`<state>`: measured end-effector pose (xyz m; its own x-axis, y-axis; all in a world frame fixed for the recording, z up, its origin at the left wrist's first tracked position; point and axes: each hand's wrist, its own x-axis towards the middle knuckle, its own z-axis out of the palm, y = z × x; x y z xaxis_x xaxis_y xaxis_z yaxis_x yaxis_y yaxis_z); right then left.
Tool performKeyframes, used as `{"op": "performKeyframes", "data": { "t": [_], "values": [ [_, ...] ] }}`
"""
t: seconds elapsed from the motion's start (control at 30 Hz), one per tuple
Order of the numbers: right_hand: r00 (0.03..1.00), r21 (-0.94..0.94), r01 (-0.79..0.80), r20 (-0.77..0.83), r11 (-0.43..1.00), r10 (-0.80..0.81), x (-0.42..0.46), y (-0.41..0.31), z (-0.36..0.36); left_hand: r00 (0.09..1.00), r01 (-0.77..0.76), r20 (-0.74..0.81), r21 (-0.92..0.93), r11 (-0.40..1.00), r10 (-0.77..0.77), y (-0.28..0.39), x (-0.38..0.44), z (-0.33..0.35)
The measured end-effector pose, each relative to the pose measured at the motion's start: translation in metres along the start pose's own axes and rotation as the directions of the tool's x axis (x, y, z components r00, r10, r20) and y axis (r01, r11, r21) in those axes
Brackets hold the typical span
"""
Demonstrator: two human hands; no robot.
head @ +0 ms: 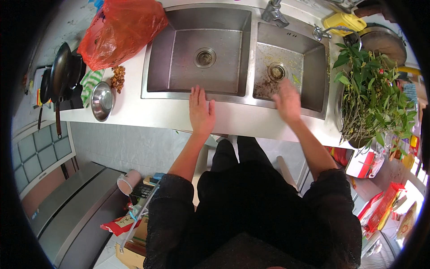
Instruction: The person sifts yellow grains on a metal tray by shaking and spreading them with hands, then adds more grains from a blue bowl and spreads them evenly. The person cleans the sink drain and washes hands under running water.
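Note:
My left hand (pixel 202 111) lies palm down at the front rim of a stainless steel double sink, fingers straight and thumb apart, holding nothing. Over the front part of the smaller right basin (pixel 314 75) hovers my right hand (pixel 289 101), slightly blurred and empty, with its thumb spread. Dark crumbs and yellow bits are scattered around that basin's drain (pixel 277 71), and a green leaf (pixel 296 79) lies near it. The larger left basin (pixel 181 60) has a strainer drain (pixel 205 58). A chrome faucet (pixel 274 15) stands behind the sink.
Leafy green stems (pixel 376 97) are heaped at the right end of the white counter (pixel 161 116). To the left are a red plastic bag (pixel 124 33), small brown pieces (pixel 117 79), a metal bowl (pixel 101 101), a striped cloth (pixel 92 82) and a wok (pixel 61 72).

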<state>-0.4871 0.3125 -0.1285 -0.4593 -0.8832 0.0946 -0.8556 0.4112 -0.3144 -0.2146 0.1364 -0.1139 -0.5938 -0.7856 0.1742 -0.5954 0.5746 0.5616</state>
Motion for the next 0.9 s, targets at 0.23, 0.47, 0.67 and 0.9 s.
{"op": "performKeyframes", "data": {
  "t": [0.23, 0.47, 0.67, 0.9],
  "values": [
    [0.917, 0.314, 0.347, 0.087, 0.884, -0.39, 0.014, -0.05, -0.004, 0.998, -0.045, 0.04, -0.013, 0.999, 0.046, 0.037, 0.025, 0.046],
    [0.934, 0.104, 0.358, -0.051, 0.928, -0.354, 0.114, -0.017, 0.01, 0.997, -0.072, 0.042, 0.08, 0.994, 0.069, 0.048, 0.052, 0.066],
    [0.928, 0.199, 0.372, -0.06, 0.907, -0.368, 0.117, -0.015, 0.004, 0.988, -0.097, 0.134, 0.181, 0.979, 0.073, 0.061, 0.06, 0.069],
    [0.985, 0.307, 0.037, -0.169, 0.951, 0.016, 0.162, 0.019, 0.038, 0.977, -0.14, 0.192, 0.242, 0.96, 0.094, 0.061, 0.068, 0.073]
  ]
}}
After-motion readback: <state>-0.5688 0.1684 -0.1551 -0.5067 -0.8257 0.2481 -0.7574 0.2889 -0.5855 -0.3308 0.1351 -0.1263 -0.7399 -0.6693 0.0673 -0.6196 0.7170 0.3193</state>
